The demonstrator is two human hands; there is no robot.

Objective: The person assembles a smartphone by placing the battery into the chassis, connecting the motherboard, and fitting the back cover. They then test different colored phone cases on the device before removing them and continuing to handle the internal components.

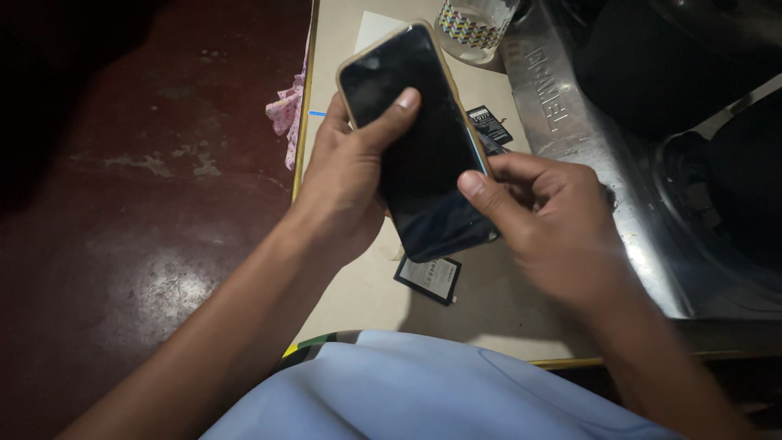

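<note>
A beige table [358, 293] stands over a dark red floor [147, 204], and just above it the left hand [342, 187] grips a dark-screened phone [415, 138], thumb across the glass. The right hand [554, 220] pinches its lower right edge; a steady, even hold keeps the glass from flexing. Beyond lie a small battery [428, 279], a patterned glass [472, 28] and a metal tray [570, 122].
</note>
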